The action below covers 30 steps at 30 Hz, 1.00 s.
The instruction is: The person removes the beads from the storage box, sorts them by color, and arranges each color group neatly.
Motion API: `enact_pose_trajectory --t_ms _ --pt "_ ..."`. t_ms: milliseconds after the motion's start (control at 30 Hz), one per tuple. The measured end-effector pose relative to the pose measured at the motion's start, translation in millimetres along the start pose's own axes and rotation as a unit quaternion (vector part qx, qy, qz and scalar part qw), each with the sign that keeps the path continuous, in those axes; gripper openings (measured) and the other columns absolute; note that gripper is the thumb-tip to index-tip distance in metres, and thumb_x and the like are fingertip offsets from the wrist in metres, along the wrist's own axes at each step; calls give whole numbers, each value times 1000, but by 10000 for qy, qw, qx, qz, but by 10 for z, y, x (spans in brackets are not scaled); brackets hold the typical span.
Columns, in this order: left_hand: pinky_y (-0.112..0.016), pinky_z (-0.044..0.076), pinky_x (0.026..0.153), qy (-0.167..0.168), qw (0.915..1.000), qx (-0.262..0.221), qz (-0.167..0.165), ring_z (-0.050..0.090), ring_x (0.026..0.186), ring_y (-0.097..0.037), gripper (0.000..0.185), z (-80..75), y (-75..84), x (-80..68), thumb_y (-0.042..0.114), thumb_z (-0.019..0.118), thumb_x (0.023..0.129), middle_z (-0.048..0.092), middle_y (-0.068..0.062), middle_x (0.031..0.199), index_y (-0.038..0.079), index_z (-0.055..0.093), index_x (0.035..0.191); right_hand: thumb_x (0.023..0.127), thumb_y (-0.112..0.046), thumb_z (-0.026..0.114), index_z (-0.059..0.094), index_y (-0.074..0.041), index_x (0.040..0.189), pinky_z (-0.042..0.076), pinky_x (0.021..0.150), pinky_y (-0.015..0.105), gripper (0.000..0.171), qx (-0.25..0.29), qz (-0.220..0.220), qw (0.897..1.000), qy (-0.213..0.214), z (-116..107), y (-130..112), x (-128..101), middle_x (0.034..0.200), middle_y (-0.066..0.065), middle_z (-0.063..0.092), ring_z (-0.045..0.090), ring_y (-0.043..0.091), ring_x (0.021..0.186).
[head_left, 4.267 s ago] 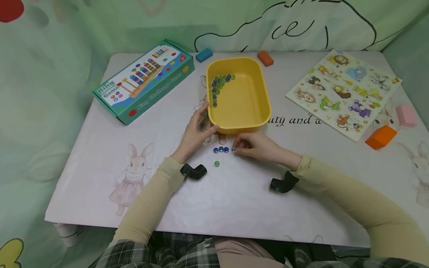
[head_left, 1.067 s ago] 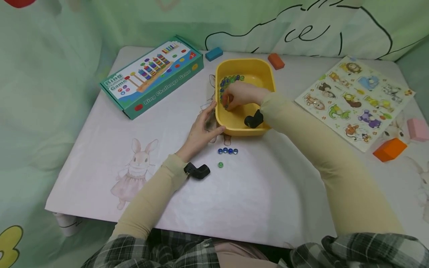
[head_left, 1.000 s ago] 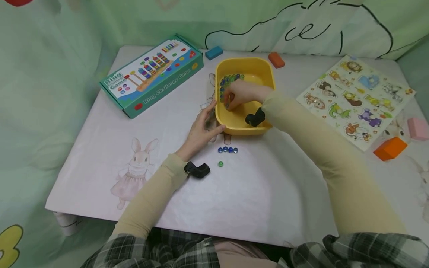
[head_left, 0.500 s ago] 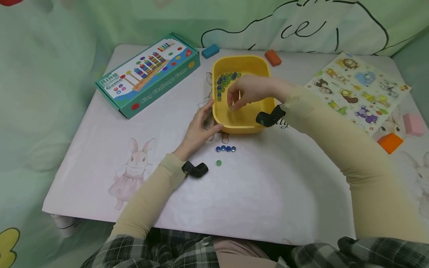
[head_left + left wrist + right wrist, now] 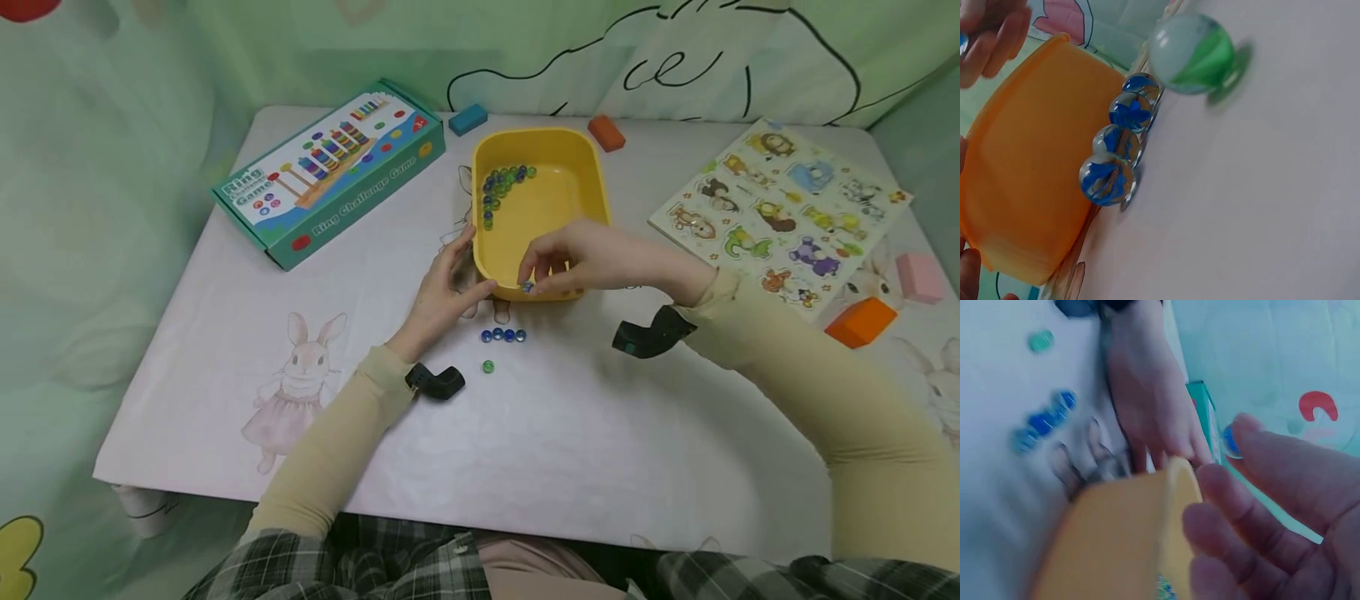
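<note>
A yellow plastic basin point(image 5: 568, 179) holds several blue and green glass marbles point(image 5: 491, 202) bunched along its left side. My left hand point(image 5: 438, 296) rests against the basin's near left corner, fingers extended along the side and thumb at the front rim. Between thumb and fingertips my right hand point(image 5: 592, 258) pinches a blue marble point(image 5: 528, 287), over the basin's near rim. The right wrist view shows that blue marble point(image 5: 1231, 441) at the thumb tip. On the table before the basin, several blue marbles point(image 5: 1107, 178) stand in a row; nearer lies one green marble point(image 5: 1191, 53).
A green Ring Challenge Game box point(image 5: 330, 175) lies at the back left. Behind the basin are a blue block point(image 5: 468, 119) and a red-orange block point(image 5: 606, 133). At right lie an animal puzzle board point(image 5: 783, 208), an orange block point(image 5: 861, 322) and a pink block point(image 5: 920, 277).
My right hand set a blue marble at the row's right end, reached into the basin among the marbles, then came back toward the near rim with another blue one. My left hand stayed at the corner.
</note>
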State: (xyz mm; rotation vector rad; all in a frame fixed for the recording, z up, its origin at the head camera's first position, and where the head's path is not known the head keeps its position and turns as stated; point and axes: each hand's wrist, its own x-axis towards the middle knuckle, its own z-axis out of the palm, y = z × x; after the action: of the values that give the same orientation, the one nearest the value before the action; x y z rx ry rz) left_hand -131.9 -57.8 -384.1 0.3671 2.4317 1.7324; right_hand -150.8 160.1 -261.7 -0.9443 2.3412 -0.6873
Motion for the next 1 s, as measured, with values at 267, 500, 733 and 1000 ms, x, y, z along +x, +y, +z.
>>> enact_pose_trajectory --t_ms 267,500,733,1000 --pt "-35 16 116 32 10000 32 86 21 139 -7 75 -21 -2 0 32 66 85 16 21 151 30 22 146 87 -17 64 65 -10 99 49 50 29 14 1089 70 9940 72 297 183 -277 76 10 59 54 29 60" --pt "-31 15 116 -1 10000 -41 74 21 138 -3 75 -2 -10 0 33 66 85 17 23 150 29 23 146 83 -12 68 66 -8 94 48 56 22 12 1319 -19 9900 502 615 333 -338 75 2 61 55 14 64" --pt "-29 16 116 -8 9998 -88 162 21 138 -3 76 11 -7 -6 30 66 85 17 20 151 26 22 146 79 -7 71 66 -4 90 48 63 21 12 1249 334 9864 1016 841 417 -241 79 3 63 54 13 70" --pt "-30 15 116 18 9997 -65 244 20 138 -2 74 5 1 -16 29 66 86 17 21 151 26 23 146 79 -8 71 67 -5 91 44 62 22 13 909 621 9837 1421 944 399 -176 76 2 59 50 15 70"
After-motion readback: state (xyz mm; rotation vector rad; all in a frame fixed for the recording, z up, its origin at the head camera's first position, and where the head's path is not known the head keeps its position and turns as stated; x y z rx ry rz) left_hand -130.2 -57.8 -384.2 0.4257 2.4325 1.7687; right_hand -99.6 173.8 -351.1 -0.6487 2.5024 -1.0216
